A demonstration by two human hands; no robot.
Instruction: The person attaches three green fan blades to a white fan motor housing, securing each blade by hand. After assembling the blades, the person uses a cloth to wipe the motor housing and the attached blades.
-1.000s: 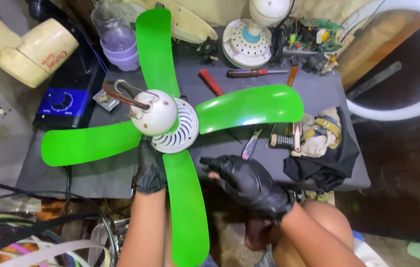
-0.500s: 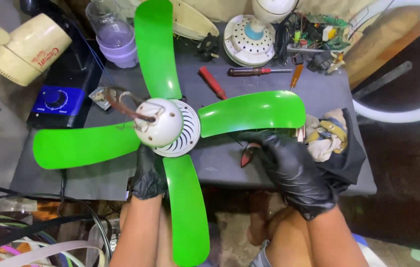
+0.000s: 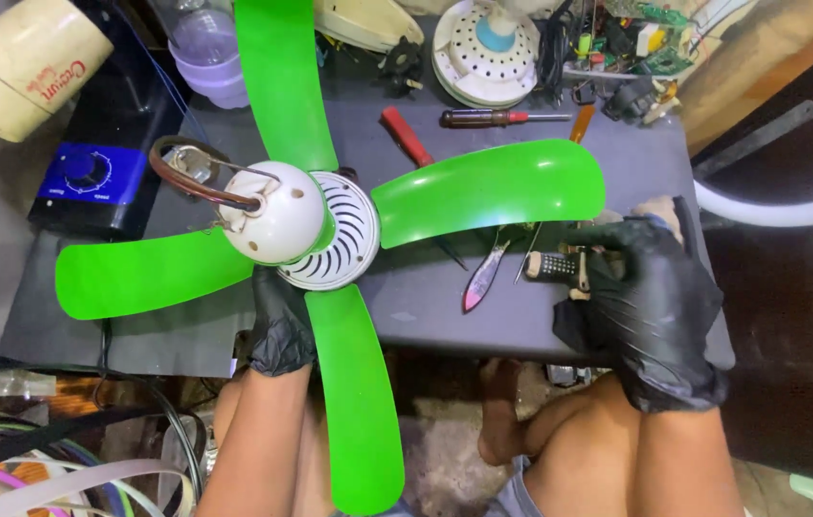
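At frame centre-left, our left hand point(image 3: 282, 325) grips the green fan point(image 3: 316, 230) from beneath, fingers curled around its white hub. At right, our right hand point(image 3: 651, 297) pinches a black-handled tool point(image 3: 552, 267) off the grey table point(image 3: 483, 316). We judge the step tool-fetching; bringing it to the hub comes next.
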